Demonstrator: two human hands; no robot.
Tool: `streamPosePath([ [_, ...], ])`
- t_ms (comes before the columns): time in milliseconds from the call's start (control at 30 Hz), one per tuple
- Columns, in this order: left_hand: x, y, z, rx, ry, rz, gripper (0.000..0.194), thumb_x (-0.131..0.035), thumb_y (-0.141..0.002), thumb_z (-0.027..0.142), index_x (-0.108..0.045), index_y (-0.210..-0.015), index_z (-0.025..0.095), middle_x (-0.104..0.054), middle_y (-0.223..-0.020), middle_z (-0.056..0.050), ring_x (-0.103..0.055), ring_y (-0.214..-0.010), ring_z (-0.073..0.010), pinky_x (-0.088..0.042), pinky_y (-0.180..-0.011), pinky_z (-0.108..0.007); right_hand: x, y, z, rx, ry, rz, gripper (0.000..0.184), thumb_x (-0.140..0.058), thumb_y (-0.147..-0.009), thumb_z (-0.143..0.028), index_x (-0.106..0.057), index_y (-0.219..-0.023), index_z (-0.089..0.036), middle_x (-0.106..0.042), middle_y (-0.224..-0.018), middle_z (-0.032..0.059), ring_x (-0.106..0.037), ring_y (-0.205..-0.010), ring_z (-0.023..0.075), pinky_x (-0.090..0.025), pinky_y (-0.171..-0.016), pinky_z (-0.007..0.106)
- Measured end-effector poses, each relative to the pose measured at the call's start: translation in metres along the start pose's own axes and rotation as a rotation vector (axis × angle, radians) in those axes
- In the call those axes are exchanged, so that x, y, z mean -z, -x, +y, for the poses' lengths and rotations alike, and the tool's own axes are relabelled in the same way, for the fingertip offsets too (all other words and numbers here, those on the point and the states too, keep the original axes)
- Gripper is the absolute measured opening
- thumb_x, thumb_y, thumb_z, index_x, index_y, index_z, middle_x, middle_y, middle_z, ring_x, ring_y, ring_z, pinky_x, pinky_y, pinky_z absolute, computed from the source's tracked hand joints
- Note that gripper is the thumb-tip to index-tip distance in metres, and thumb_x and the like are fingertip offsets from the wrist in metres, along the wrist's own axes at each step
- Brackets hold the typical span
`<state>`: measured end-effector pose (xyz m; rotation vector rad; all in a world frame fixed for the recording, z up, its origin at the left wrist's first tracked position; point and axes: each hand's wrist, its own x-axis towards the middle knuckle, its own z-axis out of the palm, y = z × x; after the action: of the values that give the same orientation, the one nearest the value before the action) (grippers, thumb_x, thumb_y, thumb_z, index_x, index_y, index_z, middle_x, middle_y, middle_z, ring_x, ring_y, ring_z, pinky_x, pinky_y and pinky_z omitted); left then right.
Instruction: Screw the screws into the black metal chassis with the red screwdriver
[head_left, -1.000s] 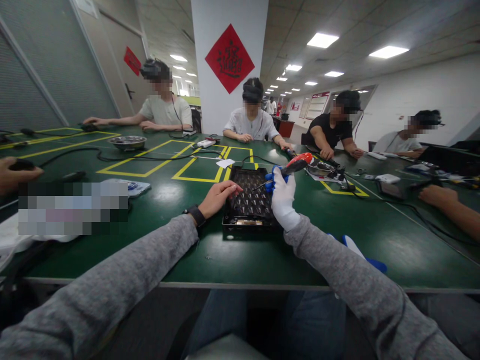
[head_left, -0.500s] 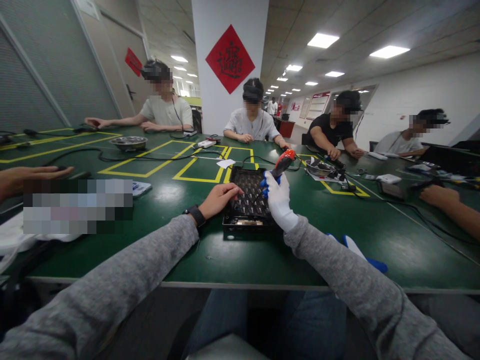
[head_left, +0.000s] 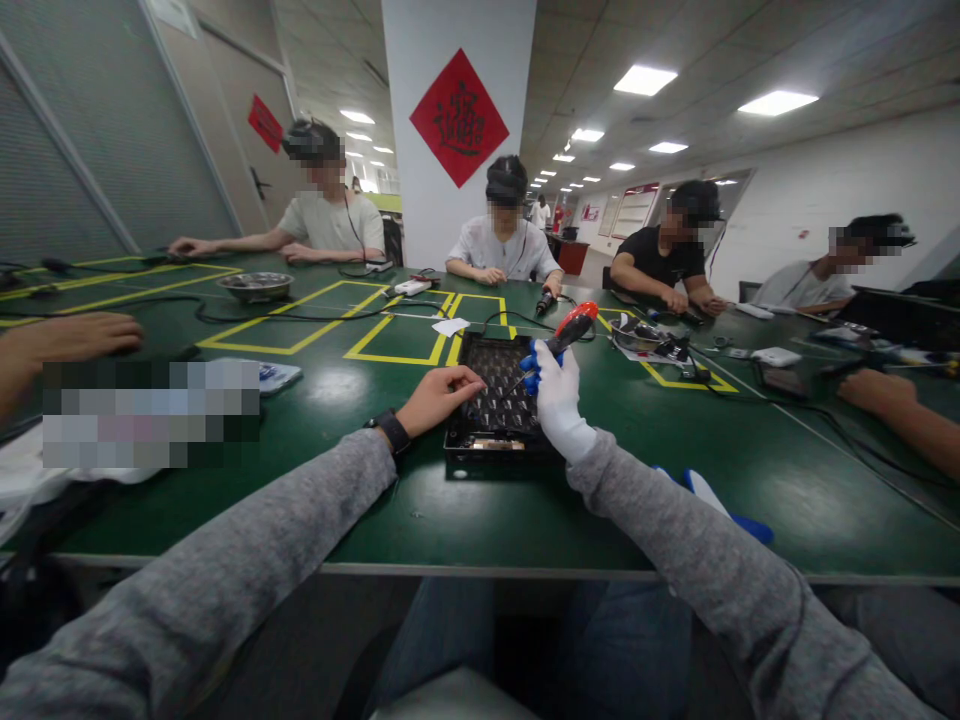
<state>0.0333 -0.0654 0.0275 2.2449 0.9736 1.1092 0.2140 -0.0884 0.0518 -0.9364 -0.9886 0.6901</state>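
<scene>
Screwdriver tip indistinct, sleeves cut off

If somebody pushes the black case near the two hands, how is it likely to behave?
The black case looks stiff, as its edges run straight. It would probably slide rather than tip, since it is low and lies flat. The green tabletop looks shiny, so the case may slip fairly easily.

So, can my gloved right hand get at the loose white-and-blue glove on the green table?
Probably not as things stand: your gloved right hand is closed around a red-and-black-handled screwdriver, so those fingers aren't free. From this view, your grey right sleeve also partly hides the white-and-blue glove.
</scene>
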Motion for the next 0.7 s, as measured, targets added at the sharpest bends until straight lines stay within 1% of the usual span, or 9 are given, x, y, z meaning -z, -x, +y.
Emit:
streamPosePath([
  [167,-0.0017,0.0003,-0.0033,-0.032,0.025,-0.026,0.028,-0.057,-0.077,0.036,-0.065,-0.090,0.012,-0.058,-0.069,-0.002,-0.048,-0.060,-0.0096,-0.039,-0.058,-0.022,-0.0006,-0.0054,0.0015,-0.104,-0.162,0.000,0.033,-0.057,-0.072,-0.048,-0.055,-0.087,-0.018,-0.055,-0.059,-0.0042,-0.043,-0.042,0.0039,-0.033,-0.039,0.015],
  [267,-0.0020,0.0007,-0.0031,-0.046,0.039,-0.037,0.029,-0.060,-0.075,0.035,-0.066,-0.091,0.012,-0.059,-0.071,-0.003,-0.048,-0.059,-0.0091,-0.040,-0.057,-0.022,-0.0010,-0.0078,0.0031,-0.121,-0.231,-0.005,0.034,-0.058,-0.072,-0.048,-0.055,-0.087,-0.018,-0.055,-0.059,-0.0042,-0.043,-0.042,0.0034,-0.033,-0.039,0.014],
  [500,-0.0017,0.0002,-0.0018,-0.039,0.038,-0.030,0.032,-0.063,-0.071,0.041,-0.066,-0.086,0.012,-0.059,-0.071,-0.003,-0.049,-0.058,-0.0090,-0.041,-0.057,-0.023,-0.0017,-0.0054,0.0002,-0.125,-0.265,-0.034,0.033,-0.058,-0.072,-0.048,-0.055,-0.086,-0.019,-0.055,-0.059,-0.0043,-0.044,-0.042,0.0032,-0.034,-0.038,0.014],
  [700,-0.0005,-0.0001,-0.0026,-0.027,0.041,-0.045,0.033,-0.062,-0.072,0.042,-0.066,-0.082,0.011,-0.059,-0.070,-0.003,-0.049,-0.059,-0.0095,-0.040,-0.057,-0.023,-0.0022,-0.0056,-0.0018,-0.127,-0.270,-0.037,0.033,-0.059,-0.071,-0.048,-0.055,-0.086,-0.019,-0.056,-0.059,-0.0041,-0.044,-0.042,0.0036,-0.034,-0.039,0.015],
])
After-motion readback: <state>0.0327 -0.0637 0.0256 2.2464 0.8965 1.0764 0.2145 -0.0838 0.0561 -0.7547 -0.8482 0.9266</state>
